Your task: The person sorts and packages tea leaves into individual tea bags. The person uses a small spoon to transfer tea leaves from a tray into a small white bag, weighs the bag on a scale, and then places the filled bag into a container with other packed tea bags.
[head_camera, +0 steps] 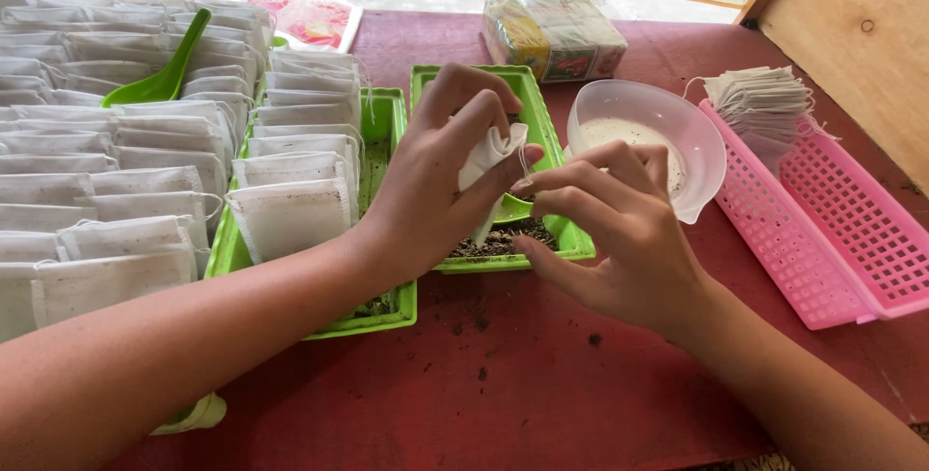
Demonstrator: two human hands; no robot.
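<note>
Two hands are seen over the red worktop (503, 384). One small white filter pouch (489, 156) is pinched between the thumb and curled fingers of the left hand (435, 181), which are closed narrowly around its upper part; the pouch hangs just above the dark crumbs in a green tray (552, 229) directly beneath the fingers. The fingers (581, 181) of the right hand (619, 239) are held narrow at the pouch's right edge, where a thin string appears to be nipped; whether it is truly gripped cannot be told.

Two green trays are counted: the one below the fingers and a second tray (387, 311) to their left, in which filled white pouches (290, 210) are stacked, too many to count. One translucent funnel-shaped bowl (644, 127) lies just beyond the right fingers. One pink basket (823, 239) with a stack of empty pouches (764, 103) lies further right. One green scoop (164, 69) rests far left, and one wrapped package (554, 35) lies beyond the fingers.
</note>
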